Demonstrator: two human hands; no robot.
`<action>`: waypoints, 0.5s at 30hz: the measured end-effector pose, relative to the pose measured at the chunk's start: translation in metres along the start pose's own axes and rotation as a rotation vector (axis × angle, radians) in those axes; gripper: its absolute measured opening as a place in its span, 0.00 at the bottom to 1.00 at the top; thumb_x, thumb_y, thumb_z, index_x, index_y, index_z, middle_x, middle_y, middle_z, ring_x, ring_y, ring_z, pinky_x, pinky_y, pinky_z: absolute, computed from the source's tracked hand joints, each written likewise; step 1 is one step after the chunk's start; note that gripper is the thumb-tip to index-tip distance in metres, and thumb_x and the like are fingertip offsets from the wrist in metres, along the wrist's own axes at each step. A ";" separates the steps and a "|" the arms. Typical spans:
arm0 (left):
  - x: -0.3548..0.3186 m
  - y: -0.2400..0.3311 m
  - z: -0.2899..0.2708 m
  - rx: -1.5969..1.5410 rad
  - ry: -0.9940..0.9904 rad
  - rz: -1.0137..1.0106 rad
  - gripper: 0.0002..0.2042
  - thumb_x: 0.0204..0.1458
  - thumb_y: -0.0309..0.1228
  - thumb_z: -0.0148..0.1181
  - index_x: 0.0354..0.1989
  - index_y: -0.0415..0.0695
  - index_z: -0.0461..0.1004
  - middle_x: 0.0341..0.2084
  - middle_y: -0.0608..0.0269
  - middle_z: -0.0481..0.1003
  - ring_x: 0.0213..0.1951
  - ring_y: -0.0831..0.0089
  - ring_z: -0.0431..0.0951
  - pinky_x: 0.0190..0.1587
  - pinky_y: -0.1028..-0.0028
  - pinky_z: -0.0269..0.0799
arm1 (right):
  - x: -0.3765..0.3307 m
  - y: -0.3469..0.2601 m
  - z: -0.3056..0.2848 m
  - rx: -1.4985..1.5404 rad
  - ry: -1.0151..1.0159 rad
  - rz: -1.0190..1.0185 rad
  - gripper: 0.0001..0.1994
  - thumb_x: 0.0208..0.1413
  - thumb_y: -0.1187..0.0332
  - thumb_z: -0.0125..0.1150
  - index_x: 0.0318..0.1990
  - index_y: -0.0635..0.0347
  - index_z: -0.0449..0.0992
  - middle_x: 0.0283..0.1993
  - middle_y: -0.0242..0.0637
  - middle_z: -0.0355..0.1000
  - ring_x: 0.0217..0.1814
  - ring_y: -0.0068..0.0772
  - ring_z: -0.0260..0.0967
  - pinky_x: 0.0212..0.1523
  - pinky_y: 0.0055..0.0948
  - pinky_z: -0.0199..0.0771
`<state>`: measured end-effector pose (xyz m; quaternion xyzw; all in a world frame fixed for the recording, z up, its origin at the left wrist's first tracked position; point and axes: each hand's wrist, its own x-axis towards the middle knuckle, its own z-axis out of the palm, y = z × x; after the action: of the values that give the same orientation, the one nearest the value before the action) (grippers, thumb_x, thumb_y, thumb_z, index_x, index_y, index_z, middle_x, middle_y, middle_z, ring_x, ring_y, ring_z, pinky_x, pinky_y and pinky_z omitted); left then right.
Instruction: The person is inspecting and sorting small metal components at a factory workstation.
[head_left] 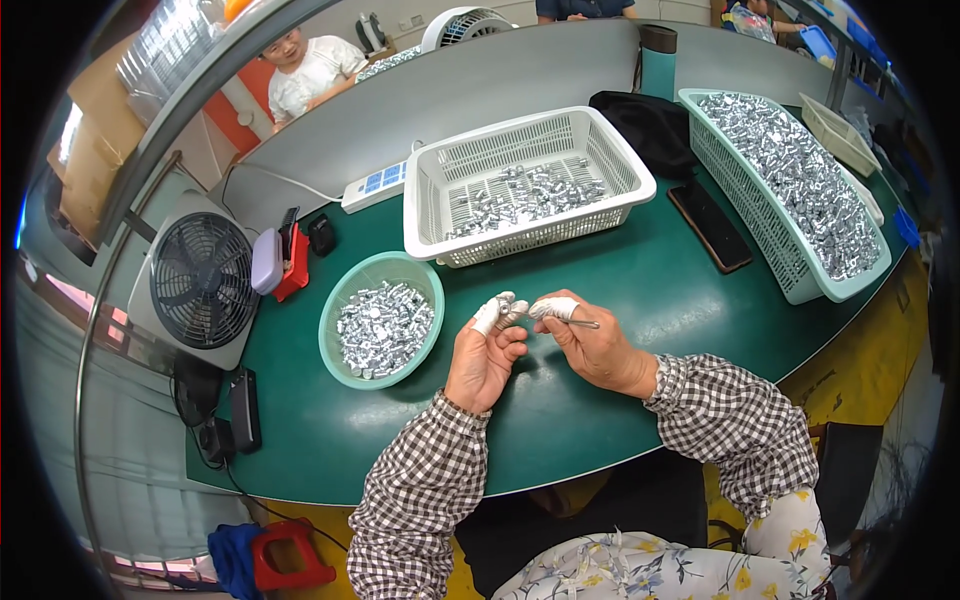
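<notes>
My left hand (480,366) has its fingertips wrapped in white and pinches a small silver metal part (504,309). Close to its right, my right hand (606,354), also with white-wrapped fingertips, grips a thin metal rod-shaped tool (585,324). The tool's inner end, near the small part, is partly hidden by the fingers. Both hands are above the green table (540,420). A round pale green bowl (437,325) full of small silver metal parts stands left of my left hand. Beyond my hands, a white plastic basket (535,240) holds a thinner layer of similar parts.
A long pale green basket (745,215) heaped with metal parts stands at right, beside a phone (709,226) and black cloth (645,135). At left are a fan (203,280), a red box (293,266) and a power strip (376,186). Another person (312,78) sits behind the partition.
</notes>
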<state>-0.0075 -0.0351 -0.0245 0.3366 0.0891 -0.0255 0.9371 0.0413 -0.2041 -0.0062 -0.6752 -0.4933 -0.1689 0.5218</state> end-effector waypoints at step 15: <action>-0.011 0.003 0.019 0.216 -0.010 0.037 0.09 0.57 0.33 0.47 0.41 0.41 0.66 0.28 0.67 0.69 0.22 0.80 0.68 0.19 0.81 0.65 | 0.006 0.004 -0.001 -0.142 0.025 -0.145 0.05 0.52 0.78 0.53 0.37 0.69 0.70 0.35 0.42 0.71 0.30 0.35 0.72 0.28 0.26 0.72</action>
<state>-0.0153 -0.0450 -0.0065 0.4373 0.0749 -0.0193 0.8960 0.0476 -0.2013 -0.0035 -0.6706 -0.5211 -0.2494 0.4653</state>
